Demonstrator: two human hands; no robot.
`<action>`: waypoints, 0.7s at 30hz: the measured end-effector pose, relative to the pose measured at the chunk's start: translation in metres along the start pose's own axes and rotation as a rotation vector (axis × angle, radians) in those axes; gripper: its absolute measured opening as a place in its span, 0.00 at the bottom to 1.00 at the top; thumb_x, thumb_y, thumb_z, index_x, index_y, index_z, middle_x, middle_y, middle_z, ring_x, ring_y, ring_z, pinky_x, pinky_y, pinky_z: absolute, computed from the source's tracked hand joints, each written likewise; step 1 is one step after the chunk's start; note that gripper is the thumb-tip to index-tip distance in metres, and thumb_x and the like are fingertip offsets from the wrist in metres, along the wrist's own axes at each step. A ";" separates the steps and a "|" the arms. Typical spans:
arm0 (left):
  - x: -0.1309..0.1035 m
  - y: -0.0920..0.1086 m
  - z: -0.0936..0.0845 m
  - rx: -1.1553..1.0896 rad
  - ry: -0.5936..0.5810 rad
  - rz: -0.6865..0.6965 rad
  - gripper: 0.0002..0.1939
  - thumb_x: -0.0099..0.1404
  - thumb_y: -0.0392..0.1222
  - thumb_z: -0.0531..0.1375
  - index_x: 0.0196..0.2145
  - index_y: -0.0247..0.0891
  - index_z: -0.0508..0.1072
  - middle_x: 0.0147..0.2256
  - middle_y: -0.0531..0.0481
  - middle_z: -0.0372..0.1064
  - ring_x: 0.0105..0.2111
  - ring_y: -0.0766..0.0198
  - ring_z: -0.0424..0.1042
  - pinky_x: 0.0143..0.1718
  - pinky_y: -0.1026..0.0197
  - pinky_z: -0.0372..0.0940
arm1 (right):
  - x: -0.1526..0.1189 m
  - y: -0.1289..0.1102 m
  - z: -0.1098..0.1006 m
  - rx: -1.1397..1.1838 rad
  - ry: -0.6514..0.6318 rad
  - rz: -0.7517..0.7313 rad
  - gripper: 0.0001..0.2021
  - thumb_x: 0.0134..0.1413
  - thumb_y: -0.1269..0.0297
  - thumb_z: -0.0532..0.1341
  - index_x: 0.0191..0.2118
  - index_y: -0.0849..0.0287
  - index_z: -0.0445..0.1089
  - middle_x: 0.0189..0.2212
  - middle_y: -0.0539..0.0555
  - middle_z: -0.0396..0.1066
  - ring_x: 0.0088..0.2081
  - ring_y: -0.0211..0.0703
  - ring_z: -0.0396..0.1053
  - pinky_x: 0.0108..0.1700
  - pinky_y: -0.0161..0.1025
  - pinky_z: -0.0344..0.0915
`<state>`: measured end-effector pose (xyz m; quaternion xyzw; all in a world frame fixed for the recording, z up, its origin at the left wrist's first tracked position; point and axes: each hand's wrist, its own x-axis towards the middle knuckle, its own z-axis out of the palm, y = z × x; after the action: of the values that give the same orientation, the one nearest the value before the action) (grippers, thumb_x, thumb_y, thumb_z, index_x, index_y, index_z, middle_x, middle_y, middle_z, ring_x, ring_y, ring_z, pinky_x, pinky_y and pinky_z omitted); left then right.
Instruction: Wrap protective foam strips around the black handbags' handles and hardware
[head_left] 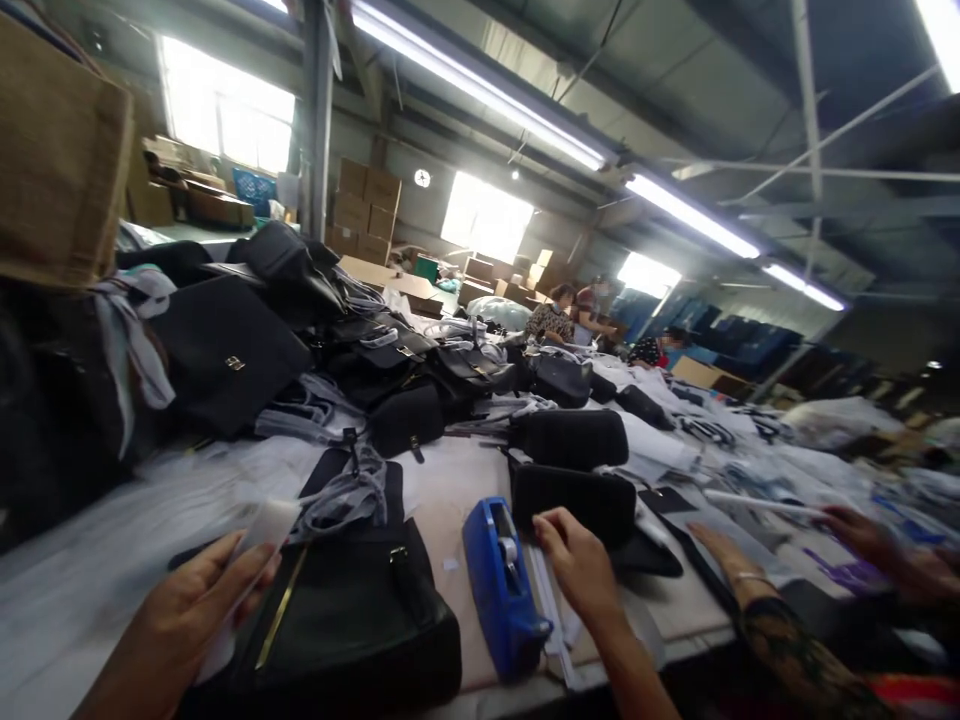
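Note:
My left hand (196, 606) is closed on a folded white strip (271, 528), over the left part of a black handbag (352, 620) with a gold zipper. Wrapped straps (349, 490) lie above that bag. A blue tape dispenser (501, 590) stands on the table to the bag's right. Just right of the dispenser, my right hand (579, 562) hovers with its fingers pinched together; whatever is between the fingertips, if anything, is too small to make out.
Black bags (225, 350) are heaped along the table's far side, and more (574, 500) lie beyond my right hand. At the right, another person's hand (726, 555) rests near white sheets. Thin white strips (551, 600) lie beside the dispenser. People sit farther back.

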<state>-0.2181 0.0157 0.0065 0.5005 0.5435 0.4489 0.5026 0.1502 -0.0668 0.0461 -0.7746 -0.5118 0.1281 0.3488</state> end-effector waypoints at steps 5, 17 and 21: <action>0.001 0.007 0.002 -0.193 -0.127 -0.144 0.24 0.50 0.62 0.68 0.30 0.38 0.69 0.22 0.61 0.65 0.22 0.71 0.60 0.24 0.69 0.59 | -0.021 0.074 0.003 0.037 -0.174 0.130 0.22 0.53 0.45 0.57 0.21 0.58 0.69 0.20 0.51 0.67 0.27 0.45 0.65 0.31 0.38 0.58; -0.006 0.011 0.005 -0.194 -0.092 -0.153 0.31 0.43 0.64 0.69 0.34 0.37 0.69 0.23 0.59 0.65 0.21 0.70 0.60 0.21 0.68 0.60 | -0.042 0.072 0.017 0.285 -0.187 0.212 0.19 0.47 0.45 0.61 0.26 0.60 0.68 0.24 0.52 0.69 0.30 0.44 0.66 0.35 0.37 0.61; -0.005 0.012 0.007 -0.194 -0.086 -0.162 0.32 0.42 0.65 0.70 0.34 0.38 0.68 0.23 0.58 0.64 0.21 0.70 0.59 0.20 0.69 0.59 | -0.066 0.064 0.001 0.268 -0.160 0.211 0.17 0.53 0.48 0.60 0.30 0.59 0.71 0.27 0.52 0.70 0.33 0.44 0.67 0.37 0.36 0.61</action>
<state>-0.2104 0.0117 0.0183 0.4231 0.5141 0.4354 0.6059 0.1652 -0.1396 -0.0078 -0.7579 -0.4320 0.2923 0.3918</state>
